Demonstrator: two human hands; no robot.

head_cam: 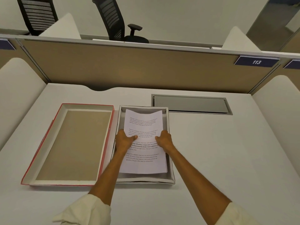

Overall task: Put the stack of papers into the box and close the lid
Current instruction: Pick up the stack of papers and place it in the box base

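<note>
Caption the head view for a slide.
Both hands lower the stack of papers into the open box, lid beside it.

The stack of papers (144, 143) covers most of the box (170, 180) floor, and its print is too small to read. The left hand (124, 141) and right hand (164, 140) hide the sheets' side edges (their fingers curl underneath, unseen). Both sleeves run off the bottom edge.

papers (144, 127): white, black print | box (170, 180): grey | lid (40, 151): red outside, tan inside | desk (227, 151): white
</note>
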